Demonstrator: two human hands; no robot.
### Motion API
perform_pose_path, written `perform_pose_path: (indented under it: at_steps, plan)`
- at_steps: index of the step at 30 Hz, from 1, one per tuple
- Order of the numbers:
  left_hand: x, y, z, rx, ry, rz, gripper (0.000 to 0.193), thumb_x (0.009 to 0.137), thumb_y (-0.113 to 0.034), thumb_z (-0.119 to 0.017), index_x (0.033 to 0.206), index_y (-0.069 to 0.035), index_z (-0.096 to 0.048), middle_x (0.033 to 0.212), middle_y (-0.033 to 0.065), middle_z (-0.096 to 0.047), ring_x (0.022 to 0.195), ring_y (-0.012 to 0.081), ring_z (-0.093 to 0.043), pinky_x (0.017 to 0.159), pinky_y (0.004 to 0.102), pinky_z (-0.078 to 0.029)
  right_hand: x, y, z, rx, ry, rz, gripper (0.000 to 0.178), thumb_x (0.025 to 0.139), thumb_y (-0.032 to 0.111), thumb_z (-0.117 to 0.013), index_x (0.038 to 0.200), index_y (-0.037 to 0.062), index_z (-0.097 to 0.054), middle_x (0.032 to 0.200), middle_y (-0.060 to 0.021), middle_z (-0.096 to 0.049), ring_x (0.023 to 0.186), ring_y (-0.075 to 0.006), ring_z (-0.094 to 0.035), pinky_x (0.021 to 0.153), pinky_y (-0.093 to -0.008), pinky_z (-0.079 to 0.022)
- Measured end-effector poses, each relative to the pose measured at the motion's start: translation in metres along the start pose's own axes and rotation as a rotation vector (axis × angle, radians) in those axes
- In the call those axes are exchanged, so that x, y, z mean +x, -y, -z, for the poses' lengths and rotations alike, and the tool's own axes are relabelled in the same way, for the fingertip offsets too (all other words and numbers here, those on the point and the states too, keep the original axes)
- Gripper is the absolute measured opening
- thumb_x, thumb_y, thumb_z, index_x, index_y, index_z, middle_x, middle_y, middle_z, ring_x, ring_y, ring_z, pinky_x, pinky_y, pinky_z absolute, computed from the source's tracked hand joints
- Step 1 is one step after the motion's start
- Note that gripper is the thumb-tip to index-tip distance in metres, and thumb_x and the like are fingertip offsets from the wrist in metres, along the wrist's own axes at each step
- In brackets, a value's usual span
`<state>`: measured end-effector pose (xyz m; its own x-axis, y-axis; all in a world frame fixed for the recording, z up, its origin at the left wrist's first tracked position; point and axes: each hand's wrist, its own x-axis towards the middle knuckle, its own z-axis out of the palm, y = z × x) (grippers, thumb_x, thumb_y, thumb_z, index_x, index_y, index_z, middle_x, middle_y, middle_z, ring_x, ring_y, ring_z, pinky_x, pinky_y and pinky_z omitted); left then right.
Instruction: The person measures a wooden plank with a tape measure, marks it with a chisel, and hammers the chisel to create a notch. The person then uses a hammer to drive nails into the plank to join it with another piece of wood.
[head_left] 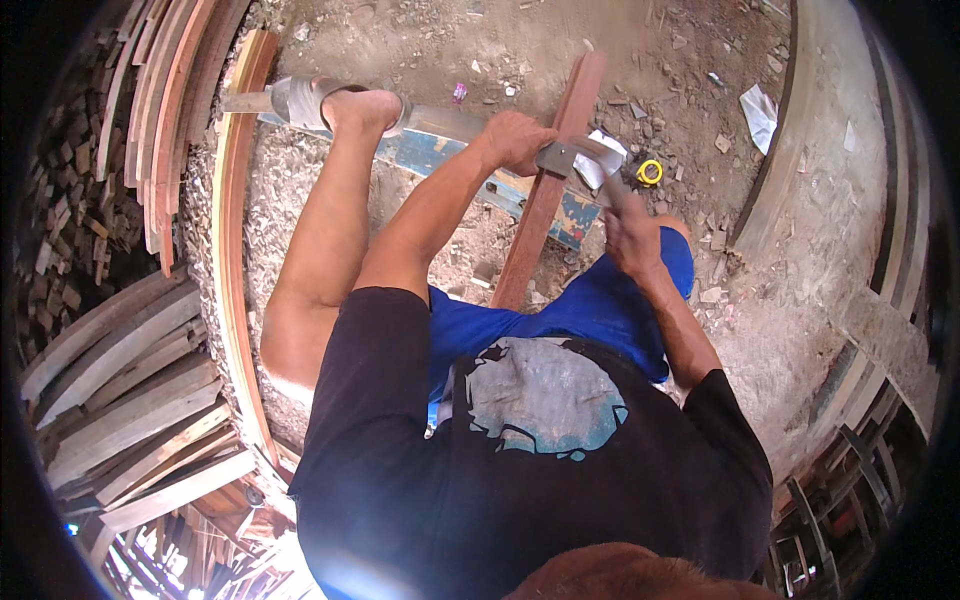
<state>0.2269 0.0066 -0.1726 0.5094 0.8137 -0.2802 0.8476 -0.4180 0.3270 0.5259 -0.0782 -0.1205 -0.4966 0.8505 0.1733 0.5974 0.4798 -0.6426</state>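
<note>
A reddish-brown wooden beam (527, 238) slants up and away in front of me, lying across a worn blue-painted board (430, 155). My left hand (515, 143) grips the beam's left side, its fingers bent and partly hidden. Closed round the handle of a hammer-like tool is my right hand (634, 237), blurred by motion. The tool's grey metal head (590, 152) is over the beam, close to my left fingertips; its exact shape is smeared. Beside a white scrap (600, 160), right of the beam, is a round yellow-and-black tape measure (650, 172).
My left foot, in a grey sandal (300, 103), rests at the board's left end. Long timber strips (228, 220) run along the left, with stacked planks (130, 420) behind. Rubble and wood chips litter the dirt floor (420, 45). A concrete ledge (810, 240) curves along the right.
</note>
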Motion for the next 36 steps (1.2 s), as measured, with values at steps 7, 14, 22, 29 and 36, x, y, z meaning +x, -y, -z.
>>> perform_pose_path:
  at_steps: [7, 14, 22, 29, 36]
  plan:
    - [-0.014, -0.001, -0.012, -0.002, 0.025, 0.029, 0.037, 0.074, -0.034, -0.081, 0.105, -0.017, -0.070, 0.090, 0.0172, -0.076, 0.087, 0.0418, -0.073, 0.074, 0.0549, -0.058, 0.014, 0.011, 0.020, 0.249, -0.143, 0.105, 0.030, 0.100, 0.012, -0.065, 0.128, 0.0020, -0.061, 0.093, -0.0260, -0.065, 0.088, -0.0491, -0.066, 0.072, -0.0504, -0.053]
    - [0.009, 0.008, 0.012, 0.035, -0.023, 0.008, 0.042, 0.072, -0.034, -0.083, 0.109, -0.018, -0.071, 0.088, 0.0169, -0.076, 0.087, 0.0417, -0.074, 0.073, 0.0548, -0.059, 0.017, -0.006, 0.011, -0.028, 0.105, -0.228, 0.023, 0.100, 0.017, -0.069, 0.103, 0.0035, -0.051, 0.072, -0.0250, -0.063, 0.071, -0.0531, -0.065, 0.066, -0.0584, -0.051]
    - [0.012, -0.005, -0.006, 0.022, -0.021, -0.024, 0.042, 0.071, -0.034, -0.084, 0.107, -0.017, -0.071, 0.087, 0.0170, -0.075, 0.086, 0.0413, -0.074, 0.073, 0.0548, -0.058, -0.012, -0.038, -0.013, -0.251, 0.324, -0.382, 0.024, 0.103, 0.024, -0.065, 0.114, 0.0037, -0.061, 0.084, -0.0242, -0.067, 0.072, -0.0497, -0.065, 0.065, -0.0520, -0.052]
    - [-0.010, 0.001, -0.007, 0.013, -0.001, 0.005, 0.039, 0.074, -0.036, -0.082, 0.107, -0.018, -0.072, 0.087, 0.0157, -0.076, 0.085, 0.0421, -0.073, 0.074, 0.0550, -0.058, 0.012, 0.020, 0.016, 0.133, -0.201, 0.137, 0.021, 0.098, 0.011, -0.068, 0.113, 0.0013, -0.055, 0.084, -0.0270, -0.067, 0.078, -0.0513, -0.068, 0.066, -0.0543, -0.052]
    - [-0.010, 0.004, -0.009, -0.006, -0.032, -0.007, 0.036, 0.077, -0.039, -0.080, 0.106, -0.020, -0.072, 0.087, 0.0166, -0.076, 0.084, 0.0430, -0.073, 0.073, 0.0548, -0.058, 0.016, 0.028, 0.021, -0.021, 0.054, -0.106, 0.029, 0.102, 0.026, -0.065, 0.107, 0.0014, -0.050, 0.080, -0.0302, -0.068, 0.078, -0.0522, -0.069, 0.065, -0.0587, -0.052]
